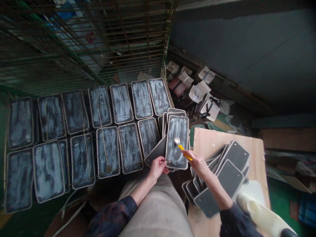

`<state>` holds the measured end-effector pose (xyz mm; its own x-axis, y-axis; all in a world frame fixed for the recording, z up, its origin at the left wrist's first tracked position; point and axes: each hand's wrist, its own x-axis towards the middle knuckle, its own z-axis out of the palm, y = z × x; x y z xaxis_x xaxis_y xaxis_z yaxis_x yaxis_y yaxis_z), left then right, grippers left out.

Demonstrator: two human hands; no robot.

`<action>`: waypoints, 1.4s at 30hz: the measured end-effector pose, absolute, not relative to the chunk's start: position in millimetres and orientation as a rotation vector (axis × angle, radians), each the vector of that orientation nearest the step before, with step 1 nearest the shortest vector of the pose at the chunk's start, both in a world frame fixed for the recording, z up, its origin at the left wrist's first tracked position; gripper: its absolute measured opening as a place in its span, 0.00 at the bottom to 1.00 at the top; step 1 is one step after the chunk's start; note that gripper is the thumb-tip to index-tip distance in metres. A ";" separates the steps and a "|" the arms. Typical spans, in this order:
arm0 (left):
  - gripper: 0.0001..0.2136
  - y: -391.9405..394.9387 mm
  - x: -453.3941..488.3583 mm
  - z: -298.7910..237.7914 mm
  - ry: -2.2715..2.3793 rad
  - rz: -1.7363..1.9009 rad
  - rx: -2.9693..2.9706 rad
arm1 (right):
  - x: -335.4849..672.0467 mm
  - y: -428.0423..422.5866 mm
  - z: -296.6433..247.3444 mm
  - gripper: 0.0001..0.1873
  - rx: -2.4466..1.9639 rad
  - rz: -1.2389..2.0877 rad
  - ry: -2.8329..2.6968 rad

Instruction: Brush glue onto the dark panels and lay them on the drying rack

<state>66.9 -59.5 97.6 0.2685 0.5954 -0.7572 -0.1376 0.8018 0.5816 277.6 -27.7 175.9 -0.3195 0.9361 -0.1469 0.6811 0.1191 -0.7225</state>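
Note:
My right hand [197,163] is closed around the yellow handle of a paintbrush [184,152]. Its pale bristles rest on a dark rectangular panel [175,131] with rounded corners and a light edge, streaked with white coating. That panel lies on top of a stack of similar ones. At the stack's lower left corner, my left hand [158,167] pinches a panel edge; exactly which panel is partly hidden by the fingers. A plain dark panel [157,152] sticks out at an angle from beneath the streaked one.
Two rows of white-streaked panels [107,151] lie on a wire rack [170,95] to the left. Uncoated dark panels [222,184] are piled on a wooden board [256,158] at right, near a pale yellowish container [256,210]. Tied bundles [197,92] stand behind.

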 end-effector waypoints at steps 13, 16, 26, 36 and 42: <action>0.15 -54.5 66.2 96.3 1.243 0.450 0.578 | 322.4 21.1 175.4 0.16 -1.649 1.281 -1.638; 0.14 -53.7 66.1 96.3 1.256 0.449 0.602 | 324.6 37.2 165.7 0.15 -1.621 1.026 -1.675; 0.19 -60.4 68.1 101.2 1.188 0.525 0.403 | 308.9 -71.7 186.3 0.13 -1.727 1.051 -1.915; 0.19 -63.2 70.2 100.4 1.180 0.518 0.430 | 278.2 -118.5 198.0 0.11 -1.817 1.268 -1.697; 0.18 -64.3 72.5 98.9 1.213 0.516 0.495 | 249.6 -110.1 193.6 0.11 -1.732 1.375 -1.468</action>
